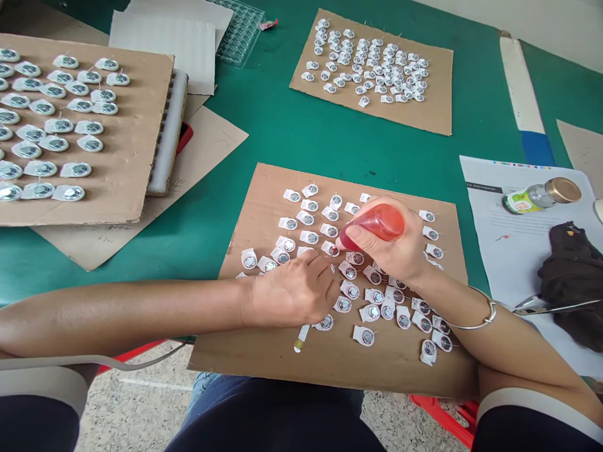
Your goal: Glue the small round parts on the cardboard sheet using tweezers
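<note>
My right hand (400,257) is wrapped round a soft squeeze bottle (381,223) of red liquid, tilted with its nozzle down to the left. The nozzle is close to one of the small round metallic discs with white tabs (330,249) on the cardboard sheet (264,351). Beside it, my left hand (296,289) is closed, resting low over the sheet. From under that fist juts a slim pale tool (301,339) with a yellowish end; its other end, near the nozzle, is mostly hidden by my fingers. Several more discs lie around both hands.
A raised cardboard sheet (127,176) with rows of discs stands at the left, another disc-covered sheet (438,113) at the back. To the right are a printed paper (490,207), a small glass jar (541,194), a black cloth (572,282) and a metal tool (556,308).
</note>
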### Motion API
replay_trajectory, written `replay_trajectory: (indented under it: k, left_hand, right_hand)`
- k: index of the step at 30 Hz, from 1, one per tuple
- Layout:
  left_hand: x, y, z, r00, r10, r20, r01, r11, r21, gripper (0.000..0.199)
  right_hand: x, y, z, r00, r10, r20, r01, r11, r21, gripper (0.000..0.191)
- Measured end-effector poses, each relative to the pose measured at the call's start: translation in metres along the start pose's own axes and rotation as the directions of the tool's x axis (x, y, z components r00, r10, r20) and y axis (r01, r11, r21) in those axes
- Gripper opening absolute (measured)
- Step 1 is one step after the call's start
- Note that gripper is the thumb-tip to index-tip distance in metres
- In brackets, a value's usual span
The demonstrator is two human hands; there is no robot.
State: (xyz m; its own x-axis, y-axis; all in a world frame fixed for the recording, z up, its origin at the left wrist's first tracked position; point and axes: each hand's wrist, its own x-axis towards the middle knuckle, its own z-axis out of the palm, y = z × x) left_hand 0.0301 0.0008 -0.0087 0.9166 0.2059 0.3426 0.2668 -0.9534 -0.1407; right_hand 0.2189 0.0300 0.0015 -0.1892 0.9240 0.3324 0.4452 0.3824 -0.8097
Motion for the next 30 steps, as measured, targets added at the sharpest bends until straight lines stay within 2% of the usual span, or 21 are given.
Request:
replay_trajectory:
  k: [8, 17, 25, 30]
  left_hand:
    - [-0.0016, -0.0009, 0.0003, 1.0, -0.001, 0.03, 0.0, 1.0, 0.018, 0.017]
    - [-0.0001, -0.0017, -0.0024, 0.999, -0.001, 0.039, 0.0, 1.0, 0.021, 0.02]
    - [0.0012, -0.0043, -0.0037, 0.999, 0.017, 0.043, -0.016, 1.0, -0.012, 0.021]
    - [-0.001, -0.0078, -0.0035, 0.998, -0.035, 0.053, 0.039, 0.995, -0.091, 0.02]
  right_hand:
    - [0.0016, -0.0003, 0.0013, 1.0, 0.015, 0.002, -0.015, 1.0, -0.01, 0.021]
    - [0.0023, 0.0022, -0.0004, 0.999, -0.026, -0.018, 0.026, 0.999, -0.029, 0.019]
    - [0.0013, 0.0008, -0.0016, 0.998, -0.049, -0.033, 0.048, 0.998, -0.046, 0.02]
    - [0.002, 0.0008, -0.0024, 0.996, -0.087, -0.03, 0.085, 0.995, -0.054, 0.02]
